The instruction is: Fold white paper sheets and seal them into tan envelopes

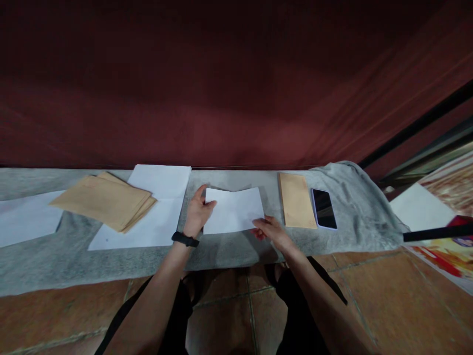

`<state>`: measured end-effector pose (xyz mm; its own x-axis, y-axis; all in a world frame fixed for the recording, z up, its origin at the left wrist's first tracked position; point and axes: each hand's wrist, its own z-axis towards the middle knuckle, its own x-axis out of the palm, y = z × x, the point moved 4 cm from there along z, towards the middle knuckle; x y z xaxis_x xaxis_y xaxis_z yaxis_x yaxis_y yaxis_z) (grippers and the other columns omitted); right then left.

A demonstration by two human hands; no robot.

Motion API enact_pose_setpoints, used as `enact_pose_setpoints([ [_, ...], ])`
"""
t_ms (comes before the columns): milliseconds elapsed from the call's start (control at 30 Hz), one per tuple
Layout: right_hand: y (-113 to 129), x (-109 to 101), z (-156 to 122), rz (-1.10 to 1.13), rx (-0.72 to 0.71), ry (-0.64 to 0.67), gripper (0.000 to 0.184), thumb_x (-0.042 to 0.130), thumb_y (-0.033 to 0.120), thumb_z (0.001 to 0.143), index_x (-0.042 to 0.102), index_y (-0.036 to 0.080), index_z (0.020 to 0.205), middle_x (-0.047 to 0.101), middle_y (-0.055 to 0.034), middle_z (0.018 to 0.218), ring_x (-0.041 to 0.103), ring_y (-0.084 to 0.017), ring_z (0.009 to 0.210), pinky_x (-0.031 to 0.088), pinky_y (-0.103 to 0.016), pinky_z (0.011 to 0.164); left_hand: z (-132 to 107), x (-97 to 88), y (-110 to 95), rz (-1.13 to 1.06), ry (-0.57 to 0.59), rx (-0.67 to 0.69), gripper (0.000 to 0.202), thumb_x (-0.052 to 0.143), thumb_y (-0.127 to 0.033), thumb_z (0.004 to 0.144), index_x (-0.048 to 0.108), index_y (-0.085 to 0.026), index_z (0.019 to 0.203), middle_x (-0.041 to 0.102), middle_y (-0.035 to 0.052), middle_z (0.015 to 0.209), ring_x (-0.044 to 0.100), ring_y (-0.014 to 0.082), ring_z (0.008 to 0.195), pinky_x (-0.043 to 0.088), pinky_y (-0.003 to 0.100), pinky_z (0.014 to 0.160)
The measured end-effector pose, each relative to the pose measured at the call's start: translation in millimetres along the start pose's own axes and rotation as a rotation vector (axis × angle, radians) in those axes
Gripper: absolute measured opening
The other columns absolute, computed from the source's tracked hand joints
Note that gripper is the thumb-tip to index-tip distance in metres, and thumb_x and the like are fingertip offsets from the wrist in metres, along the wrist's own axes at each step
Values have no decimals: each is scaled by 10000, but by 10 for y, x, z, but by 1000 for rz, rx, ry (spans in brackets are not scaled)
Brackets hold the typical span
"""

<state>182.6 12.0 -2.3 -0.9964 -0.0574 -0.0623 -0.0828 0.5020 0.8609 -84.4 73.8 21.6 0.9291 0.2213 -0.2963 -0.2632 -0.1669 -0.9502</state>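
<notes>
A white sheet of paper [233, 212] is held just in front of me, over the grey cloth. My left hand [198, 212] grips its left edge, thumb on top and fingers behind. At the lower right corner, my right hand [269, 229] pinches the sheet between thumb and fingers. The sheet's upper edge dips in the middle, and it looks folded. To the left, brown envelopes [103, 201] lie fanned over a stack of white paper [162, 180]. On the right lies a neat stack of brown envelopes [298, 201].
A phone [324, 209] lies right of the envelope stack. More white paper [25, 219] is at the far left. The grey cloth [354, 217] covers the long, narrow surface, with a dark red panel [236, 98] behind it. Printed material [451, 251] and a dark bar stand at the far right.
</notes>
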Motion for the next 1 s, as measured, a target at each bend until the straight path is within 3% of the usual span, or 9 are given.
enact_pose_setpoints([
  [133, 58, -88, -50, -438, -103, -19, 233, 598, 306, 914, 640, 212, 704, 663, 14, 559, 605, -132, 497, 442, -217, 488, -13, 82, 33, 332, 37, 123, 735, 665, -228, 814, 465, -159, 1518, 768, 67, 964, 725, 271, 871, 550, 393, 859],
  [300, 162, -203, -136, -1075, -191, -144, 250, 584, 351, 952, 739, 201, 826, 780, -99, 838, 738, -245, 776, 484, -300, 679, -67, 138, -2, 478, 10, 210, 630, 627, -196, 837, 543, -151, 1460, 652, 158, 1321, 682, 306, 1127, 507, 429, 1048],
  [433, 176, -318, -164, -1203, -198, -118, 396, 557, 474, 986, 750, 217, 756, 791, -112, 864, 743, -261, 823, 479, -306, 697, -144, 150, -77, 601, -12, 269, 563, 600, -171, 850, 585, -160, 1413, 549, 174, 1458, 623, 316, 1245, 457, 456, 1123],
  [567, 263, -413, -144, -1154, -209, -193, 457, 487, 487, 1025, 738, 234, 738, 768, -82, 774, 732, -237, 809, 478, -284, 691, -359, 285, -141, 762, -82, 405, 497, 524, -226, 929, 572, -161, 1420, 397, 189, 1616, 416, 376, 1462, 343, 571, 1187],
  [633, 322, -328, -122, -1047, -283, -250, 433, 425, 454, 1052, 753, 224, 891, 775, -81, 836, 736, -229, 841, 503, -283, 730, -515, 464, -113, 757, 3, 502, 507, 464, -275, 980, 517, -149, 1468, 358, 180, 1650, 321, 340, 1531, 293, 551, 1225],
  [700, 365, -107, -105, -890, -477, -233, 437, 332, 407, 1082, 709, 207, 1177, 775, -96, 1092, 732, -210, 995, 531, -293, 866, -669, 654, -37, 753, 112, 555, 548, 417, -310, 1010, 441, -134, 1528, 338, 173, 1664, 270, 315, 1560, 261, 540, 1248],
  [800, 316, 328, -92, -864, -761, -120, 510, 281, 359, 1091, 458, 171, 1531, 505, -123, 1572, 475, -208, 1448, 414, -383, 1166, -832, 832, 92, 805, 180, 586, 597, 381, -276, 1010, 361, -85, 1574, 331, 192, 1662, 243, 312, 1571, 220, 541, 1267],
  [867, 209, 552, -63, -975, -833, -42, 550, 289, 358, 1091, 342, 169, 1605, 376, -106, 1656, 311, -208, 1549, 304, -437, 1255, -879, 878, 160, 867, 205, 598, 616, 368, -221, 990, 339, -62, 1585, 325, 197, 1662, 235, 304, 1573, 204, 529, 1277],
  [1000, 46, 627, 23, -1135, -812, -87, 570, 274, 383, 1099, 322, 144, 1615, 345, -109, 1666, 282, -214, 1561, 210, -451, 1293, -869, 846, 224, 983, 168, 600, 631, 331, -170, 978, 312, -68, 1601, 319, 173, 1667, 250, 264, 1570, 198, 494, 1292],
])
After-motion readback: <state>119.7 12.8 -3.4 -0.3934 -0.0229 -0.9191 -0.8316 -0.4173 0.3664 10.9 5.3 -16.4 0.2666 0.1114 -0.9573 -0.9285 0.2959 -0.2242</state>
